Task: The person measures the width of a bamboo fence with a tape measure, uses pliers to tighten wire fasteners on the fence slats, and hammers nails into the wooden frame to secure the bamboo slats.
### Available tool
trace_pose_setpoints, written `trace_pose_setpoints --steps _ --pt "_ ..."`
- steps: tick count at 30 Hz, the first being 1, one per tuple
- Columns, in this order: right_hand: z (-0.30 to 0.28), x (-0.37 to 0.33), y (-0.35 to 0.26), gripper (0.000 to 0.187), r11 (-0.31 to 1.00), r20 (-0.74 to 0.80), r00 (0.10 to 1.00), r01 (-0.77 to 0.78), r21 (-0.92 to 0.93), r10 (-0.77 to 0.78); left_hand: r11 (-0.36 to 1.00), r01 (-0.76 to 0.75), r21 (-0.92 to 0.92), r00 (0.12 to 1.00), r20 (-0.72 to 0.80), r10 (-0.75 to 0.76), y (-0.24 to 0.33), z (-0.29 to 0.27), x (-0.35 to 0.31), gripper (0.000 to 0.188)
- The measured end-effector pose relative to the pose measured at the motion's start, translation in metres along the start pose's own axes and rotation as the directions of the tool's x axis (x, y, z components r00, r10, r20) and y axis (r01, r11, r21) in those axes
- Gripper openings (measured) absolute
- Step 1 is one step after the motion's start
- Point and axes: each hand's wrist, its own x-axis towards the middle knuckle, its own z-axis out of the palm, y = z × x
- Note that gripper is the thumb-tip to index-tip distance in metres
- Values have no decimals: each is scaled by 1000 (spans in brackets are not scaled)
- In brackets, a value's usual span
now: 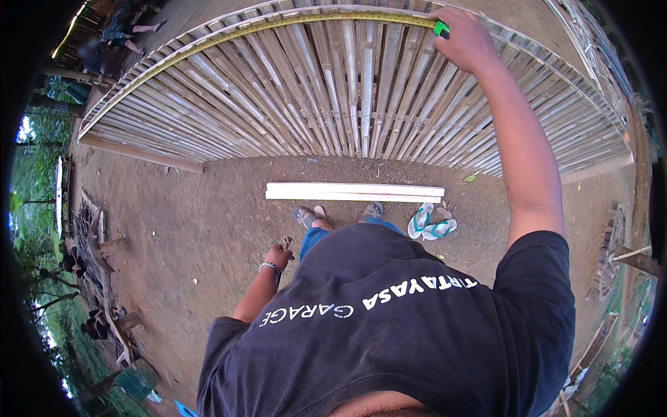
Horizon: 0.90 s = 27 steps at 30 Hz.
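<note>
My right hand (pixel 464 43) is clamped on the green tape measure (pixel 442 30) at one o'clock, yellow blade (pixel 382 17) along the slatted panel (pixel 366 104) at twelve. Left hand (pixel 279 258), seven-ish: can't tell if it's gripping anything.

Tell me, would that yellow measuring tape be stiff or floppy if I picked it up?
Probably floppy: the yellow tape looks thin and is pulled out far along the slats. It might buckle if pushed endwise, being so narrow for its length. The green case fits the right hand, so it's likely light.
</note>
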Motion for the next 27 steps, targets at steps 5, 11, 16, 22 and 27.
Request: trace_pose_setpoints --steps 5,11,16,22,27 --pt "11 2 7 42 999 -25 1000 11 -44 -12 997 -28 66 999 -17 29 -19 4 18 64" --pt "17 1 12 47 997 -24 1000 8 -76 -10 997 -11 78 1000 -13 12 -13 0 21 67" --pt "13 1 8 47 998 -11 1000 -10 -61 10 999 -23 48 1000 18 22 -3 -6 15 68" --pt "17 3 14 48 997 23 1000 -14 -80 16 997 -32 73 999 1 32 -10 1 27 66" --pt "17 2 14 47 997 27 999 -21 -71 23 996 -52 70 999 11 51 -8 2 26 59"
